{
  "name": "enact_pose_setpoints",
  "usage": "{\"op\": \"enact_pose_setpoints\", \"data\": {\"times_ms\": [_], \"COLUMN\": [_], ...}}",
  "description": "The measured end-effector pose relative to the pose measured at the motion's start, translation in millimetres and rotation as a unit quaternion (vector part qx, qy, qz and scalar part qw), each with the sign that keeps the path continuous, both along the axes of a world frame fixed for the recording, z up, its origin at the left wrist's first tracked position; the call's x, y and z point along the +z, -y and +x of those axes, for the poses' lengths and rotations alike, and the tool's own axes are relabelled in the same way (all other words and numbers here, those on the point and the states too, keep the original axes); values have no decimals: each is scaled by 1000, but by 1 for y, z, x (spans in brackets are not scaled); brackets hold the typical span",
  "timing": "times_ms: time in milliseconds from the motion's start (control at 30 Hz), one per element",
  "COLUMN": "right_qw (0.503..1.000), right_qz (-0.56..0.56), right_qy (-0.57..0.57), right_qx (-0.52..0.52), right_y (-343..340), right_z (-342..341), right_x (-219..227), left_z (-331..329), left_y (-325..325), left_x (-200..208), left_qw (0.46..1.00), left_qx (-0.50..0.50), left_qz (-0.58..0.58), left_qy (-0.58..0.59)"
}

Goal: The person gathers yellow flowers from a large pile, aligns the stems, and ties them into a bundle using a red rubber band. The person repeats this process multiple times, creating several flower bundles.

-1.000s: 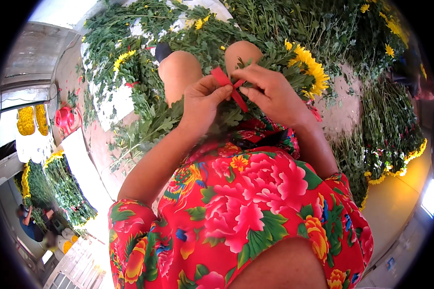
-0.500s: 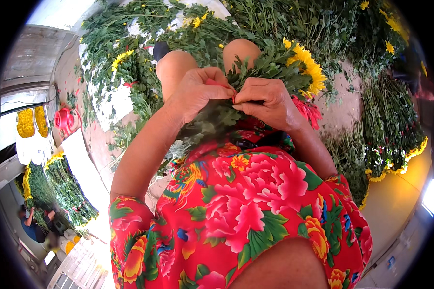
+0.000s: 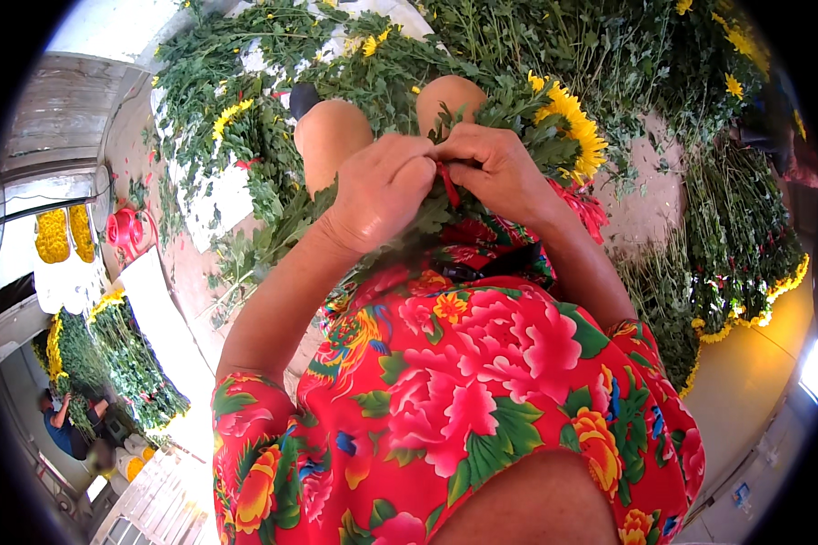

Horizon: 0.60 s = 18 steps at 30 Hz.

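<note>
Across my lap lies a bunch of yellow chrysanthemums (image 3: 573, 127), its blooms to the right and its leafy stems to the left. A thin red tie strip (image 3: 449, 185) goes round the stems between my hands. My left hand (image 3: 380, 191) is closed, its fingertips pinching the strip; its knuckles hide much of the grip. My right hand (image 3: 495, 173) pinches at the same spot, with thumb and forefinger curled in close. The fingertips of both hands nearly touch. More loose red strips (image 3: 586, 211) hang beside my right wrist.
Cut green stems (image 3: 373, 77) cover the floor ahead. Tied bunches (image 3: 732, 227) lie at the right. A red plastic item (image 3: 127, 232) stands at the left near a white board (image 3: 159, 295). Another person (image 3: 59, 427) handles flowers at the far left.
My left hand has rolled over, its back now facing up, and shifted slightly right. My right hand has moved a little up and left. The red strip's end now hangs below the fingertips.
</note>
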State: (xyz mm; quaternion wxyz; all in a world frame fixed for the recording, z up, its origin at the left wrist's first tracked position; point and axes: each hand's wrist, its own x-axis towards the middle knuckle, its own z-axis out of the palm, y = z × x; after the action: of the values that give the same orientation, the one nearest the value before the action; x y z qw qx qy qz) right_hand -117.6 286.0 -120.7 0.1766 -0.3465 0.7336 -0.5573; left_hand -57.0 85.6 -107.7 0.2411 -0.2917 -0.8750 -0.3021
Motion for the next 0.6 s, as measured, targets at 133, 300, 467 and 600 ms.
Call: {"op": "enact_pose_setpoints", "data": {"times_ms": [133, 300, 467, 600], "right_qw": [1000, 988, 950, 960], "right_qz": [1, 66, 204, 215], "right_qy": [-8, -140, -222, -169], "right_qx": [-23, -29, 79, 55], "right_y": [-3, -9, -42, -48], "right_z": [1, 18, 36, 38], "right_x": [1, 14, 30, 13], "left_z": [-1, -7, -4, -10], "left_y": [5, 25, 54, 45], "left_x": [5, 8, -17, -7], "left_qw": [995, 977, 937, 926], "left_qx": [33, 6, 48, 55], "left_qz": [0, -30, -106, -144], "left_qy": [93, 213, 330, 345]}}
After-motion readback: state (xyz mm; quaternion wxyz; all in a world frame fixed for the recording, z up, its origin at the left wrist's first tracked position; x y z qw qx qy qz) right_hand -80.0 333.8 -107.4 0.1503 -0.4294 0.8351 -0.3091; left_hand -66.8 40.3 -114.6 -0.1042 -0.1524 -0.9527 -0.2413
